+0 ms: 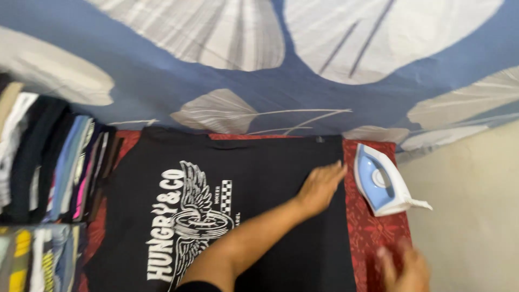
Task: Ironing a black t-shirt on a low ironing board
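A black shirt [254, 216] with a white print is spread flat on a red cloth [373, 232] over a blue leaf-patterned bed sheet [162, 81]. The left hand [320, 186] is pressed flat on the shirt near its right edge, fingers [332, 172] released and stretched toward the far right corner; nothing is grasped. An iron [384, 186], blue and white, is stood just beside that hand, on the red cloth, its long axis slanting away from the viewer. The right hand [405, 267] is blurred at the lower edge; whether its fingers are clenched cannot be told. It lies near the iron, on the near side. Folded clothes [48, 178] are stacked at the left.
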